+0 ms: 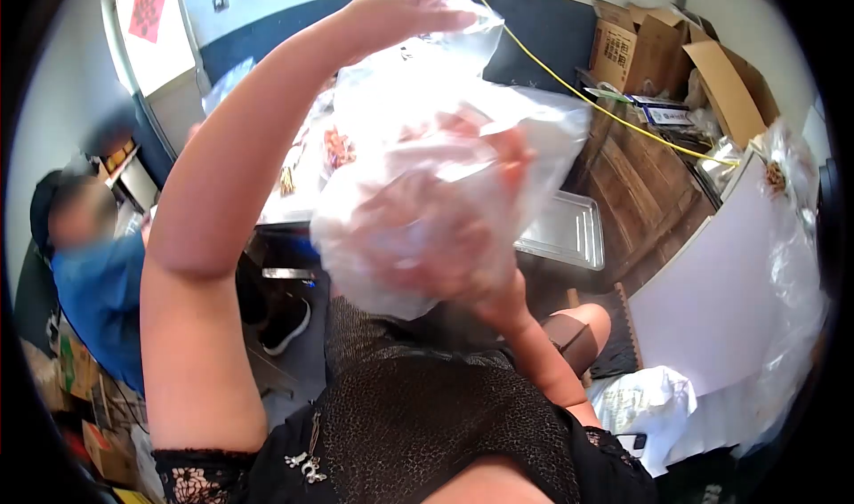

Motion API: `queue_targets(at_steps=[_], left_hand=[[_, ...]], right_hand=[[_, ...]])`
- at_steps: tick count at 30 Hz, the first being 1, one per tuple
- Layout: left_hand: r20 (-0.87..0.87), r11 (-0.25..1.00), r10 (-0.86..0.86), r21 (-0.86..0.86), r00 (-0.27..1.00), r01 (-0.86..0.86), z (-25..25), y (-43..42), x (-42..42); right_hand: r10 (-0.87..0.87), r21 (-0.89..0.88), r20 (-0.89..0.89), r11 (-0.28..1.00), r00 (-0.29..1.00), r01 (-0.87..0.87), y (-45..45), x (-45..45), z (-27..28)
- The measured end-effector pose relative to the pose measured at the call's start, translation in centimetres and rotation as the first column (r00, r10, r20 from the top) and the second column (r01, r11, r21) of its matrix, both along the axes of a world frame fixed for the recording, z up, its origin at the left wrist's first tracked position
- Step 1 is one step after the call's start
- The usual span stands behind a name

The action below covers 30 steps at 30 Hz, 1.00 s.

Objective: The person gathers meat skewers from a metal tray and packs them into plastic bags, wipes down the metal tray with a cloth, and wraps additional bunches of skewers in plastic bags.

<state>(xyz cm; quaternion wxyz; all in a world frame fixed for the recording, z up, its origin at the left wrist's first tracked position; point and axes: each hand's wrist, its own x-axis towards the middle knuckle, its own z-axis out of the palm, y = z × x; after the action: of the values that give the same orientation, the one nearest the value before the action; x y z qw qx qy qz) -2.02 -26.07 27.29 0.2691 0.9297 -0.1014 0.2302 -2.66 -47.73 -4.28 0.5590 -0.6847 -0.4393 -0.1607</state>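
A large clear plastic bag [418, 210] with reddish-pink contents, blurred by motion, hangs in front of my chest. High up, my left hand [409, 8] is closed on the bag's upper edge. My right hand [500, 301] is at the bag's lower right side, partly hidden behind the plastic, and supports it from below; its fingers cannot be made out. Behind the bag, more reddish pieces [338, 148] lie on a light work surface.
A person in blue [100, 299] sits at the left. A metal tray [566, 230] lies right of the bag, near a wooden surface [640, 193]. Cardboard boxes [623, 55] stand at the back right. A yellow cord [569, 84] crosses there. A white panel [712, 299] leans at the right.
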Motion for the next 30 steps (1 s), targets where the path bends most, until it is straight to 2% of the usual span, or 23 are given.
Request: queue_targets(at_steps=[1, 2, 4, 6, 9, 10, 12, 13, 15, 17, 18, 20, 22, 23, 25, 27, 28, 29, 30], left_hand=[[0.125, 0.974, -0.069, 0.222, 0.99, 0.04, 0.2, -0.2, -0.9], [0.119, 0.969, -0.077, 0.241, 0.99, 0.046, 0.3, -0.2, -1.8], [0.146, 0.866, -0.387, 0.395, 0.91, 0.305, 0.2, -0.6, -3.3], [0.123, 0.758, -0.477, 0.559, 0.87, 0.337, 0.4, -1.1, -6.0], [0.17, 0.624, -0.42, 0.767, 0.891, 0.148, 0.1, -2.4, -11.8], [0.199, 0.65, -0.395, 0.751, 0.897, 0.12, -0.3, -1.8, -13.2], [0.251, 0.613, -0.315, 0.79, 0.915, -0.006, -0.6, 0.3, -15.8], [0.248, 0.609, -0.315, 0.793, 0.916, -0.005, -1.0, 1.5, -16.6], [0.399, 0.757, -0.175, 0.639, 0.9, -0.136, -3.0, 4.8, -17.1], [0.31, 0.911, -0.059, 0.406, 0.949, -0.075, -6.3, 9.7, -16.6], [0.347, 0.838, -0.092, 0.533, 0.933, -0.116, -7.2, 10.7, -16.2], [0.301, 0.895, -0.068, 0.441, 0.951, -0.075, -10.9, 13.9, -14.9], [0.262, 0.9, -0.102, 0.435, 0.96, -0.023, -13.1, 15.2, -13.5], [0.27, 0.903, -0.105, 0.43, 0.957, -0.022, -13.4, 15.8, -12.7], [0.265, 0.956, 0.249, 0.087, 0.931, -0.28, -13.6, 16.9, -11.0], [0.242, 0.953, 0.298, -0.027, 0.924, -0.3, -10.7, 17.3, -9.2], [0.139, 0.949, 0.291, -0.162, 0.946, -0.269, -9.1, 16.5, -8.4], [0.11, 0.943, 0.272, -0.228, 0.956, -0.242, -7.9, 16.6, -7.2], [0.164, 0.946, 0.275, -0.22, 0.947, -0.237, -7.1, 17.7, -5.7]], right_hand=[[-0.004, 0.025, 0.114, 1.0, 0.994, 0.001, 0.8, 0.7, -1.9], [-0.012, 0.045, 0.109, 0.999, 0.994, 0.007, 1.4, 0.3, -1.6], [0.0, 0.019, 0.153, 1.0, 0.988, -0.003, 2.3, -0.6, -0.7], [-0.009, 0.027, 0.166, 1.0, 0.986, 0.005, 2.9, -1.1, -0.1], [0.02, 0.028, 0.135, 0.999, 0.991, -0.024, 3.6, -1.1, 0.2], [0.02, 0.033, 0.129, 0.999, 0.991, -0.024, 3.4, -1.0, 0.2], [-0.009, -0.002, 0.065, 1.0, 0.998, 0.009, 2.8, -0.8, 0.2], [-0.008, 0.011, 0.018, 1.0, 1.0, 0.008, 2.7, -0.6, -0.3], [-0.006, 0.048, -0.014, 0.999, 1.0, 0.006, 2.4, -0.3, -1.0], [0.05, 0.107, -0.121, 0.994, 0.991, -0.037, 2.5, 0.5, -2.4], [0.05, 0.106, -0.118, 0.994, 0.992, -0.037, 2.3, 0.4, -2.4], [0.085, 0.09, -0.267, 0.994, 0.96, -0.063, 2.1, 0.3, -2.0], [0.091, 0.102, -0.282, 0.993, 0.955, -0.065, 2.1, 1.1, -2.3], [0.038, 0.081, -0.252, 0.997, 0.967, -0.018, 1.9, 1.2, -1.8], [-0.033, -0.007, -0.245, 0.999, 0.969, 0.032, 1.6, 1.6, -1.5], [-0.044, -0.01, -0.239, 0.999, 0.97, 0.043, 1.7, 1.9, -1.5], [-0.055, 0.002, -0.235, 0.998, 0.971, 0.057, 1.8, 1.9, -1.6], [-0.055, -0.006, -0.235, 0.998, 0.97, 0.055, 2.0, 1.9, -2.0], [-0.032, -0.001, -0.211, 0.999, 0.977, 0.033, 2.2, 1.9, -2.8]])
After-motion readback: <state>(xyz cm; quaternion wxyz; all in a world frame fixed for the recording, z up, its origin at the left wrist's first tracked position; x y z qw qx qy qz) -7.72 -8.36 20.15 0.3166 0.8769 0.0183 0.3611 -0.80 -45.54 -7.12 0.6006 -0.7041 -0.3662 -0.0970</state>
